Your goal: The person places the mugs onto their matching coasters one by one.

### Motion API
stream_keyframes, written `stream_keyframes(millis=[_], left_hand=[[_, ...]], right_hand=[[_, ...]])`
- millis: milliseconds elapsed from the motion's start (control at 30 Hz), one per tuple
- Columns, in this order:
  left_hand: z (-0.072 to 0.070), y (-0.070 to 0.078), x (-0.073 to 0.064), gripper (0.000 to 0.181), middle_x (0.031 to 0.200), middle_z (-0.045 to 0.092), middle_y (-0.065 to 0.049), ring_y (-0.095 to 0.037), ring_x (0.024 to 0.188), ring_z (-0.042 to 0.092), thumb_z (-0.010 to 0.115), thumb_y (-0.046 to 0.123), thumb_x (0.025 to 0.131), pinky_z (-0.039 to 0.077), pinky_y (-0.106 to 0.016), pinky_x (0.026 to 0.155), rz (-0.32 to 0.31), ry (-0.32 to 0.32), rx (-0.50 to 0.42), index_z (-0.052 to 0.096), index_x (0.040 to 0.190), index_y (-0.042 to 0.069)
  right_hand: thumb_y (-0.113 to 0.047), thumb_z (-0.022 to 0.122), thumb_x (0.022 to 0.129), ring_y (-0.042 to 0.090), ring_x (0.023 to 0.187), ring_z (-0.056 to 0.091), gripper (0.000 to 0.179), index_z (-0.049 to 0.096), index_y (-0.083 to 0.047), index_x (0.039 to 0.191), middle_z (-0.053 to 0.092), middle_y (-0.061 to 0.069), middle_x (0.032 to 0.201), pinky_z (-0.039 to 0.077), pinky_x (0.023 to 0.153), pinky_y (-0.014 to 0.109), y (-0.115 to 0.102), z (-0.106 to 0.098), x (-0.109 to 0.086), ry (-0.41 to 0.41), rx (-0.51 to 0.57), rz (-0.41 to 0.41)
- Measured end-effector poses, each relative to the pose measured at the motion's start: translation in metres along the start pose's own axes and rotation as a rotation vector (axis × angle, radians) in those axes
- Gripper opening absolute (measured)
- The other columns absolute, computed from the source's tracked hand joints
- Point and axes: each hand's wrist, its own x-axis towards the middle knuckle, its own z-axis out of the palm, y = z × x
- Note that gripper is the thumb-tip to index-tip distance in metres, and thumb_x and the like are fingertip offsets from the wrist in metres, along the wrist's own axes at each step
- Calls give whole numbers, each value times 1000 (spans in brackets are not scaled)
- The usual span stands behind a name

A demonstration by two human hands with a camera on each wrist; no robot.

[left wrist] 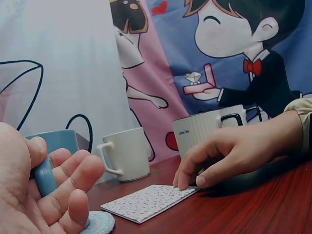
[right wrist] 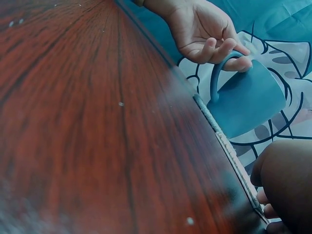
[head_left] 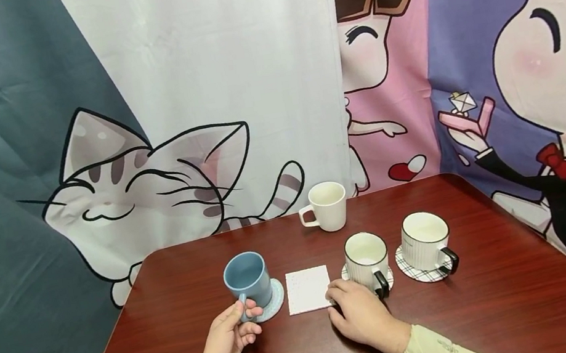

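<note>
One blue mug (head_left: pixel 245 273) on the left of the desk (head_left: pixel 175 307), and the left hand (head_left: pixel 230 333) has it by the handle (right wrist: pixel 214 80), thumb and fingers pinching the loop! The mug is upright, mouth facing up, long axis close to vertical, handle pointing back toward the person. Below it there's a round pale blue coaster (head_left: pixel 276 302), peeking out to the right (whether the base touches it, I can't quite tell from here).

Over to the right hand (head_left: pixel 364 313): palm down, fingers bent, touching the right edge of a white square coaster (head_left: pixel 307 290). Pinching that edge or simply resting on it? Cannot tell. The square coaster lies flat, near side running left to right, between the blue mug and a ribbed mug (head_left: pixel 364 250).

That ribbed mug sits just beyond the right hand on a round coaster (head_left: pixel 345 274), black handle toward the person. Its twin (head_left: pixel 424 237), further right, stands on a checked coaster (head_left: pixel 423 276), handle aimed near and right. And at the back, a plain white mug (head_left: pixel 330 209), handle out to the left!
</note>
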Motion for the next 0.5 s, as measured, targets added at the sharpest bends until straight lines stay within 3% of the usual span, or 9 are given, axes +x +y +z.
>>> stream_keyframes(millis=[367, 500], left_hand=[[7, -1, 0, 30, 92, 75, 3, -6, 65, 67, 45, 33, 109, 48, -18, 55, -6, -11, 38, 62, 108, 8], [10, -4, 1, 33, 92, 75, 2, -6, 64, 67, 46, 33, 109, 48, -18, 55, -9, 24, 41, 62, 112, 3]], right_hand=[[-21, 74, 81, 24, 98, 67, 17, 72, -13, 96, 69, 5, 107, 54, 88, 42, 2, 1, 0, -21, 4, 11], [-20, 73, 81, 23, 98, 67, 16, 72, -13, 95, 68, 5, 106, 54, 87, 43, 2, 1, 0, -22, 1, 12]])
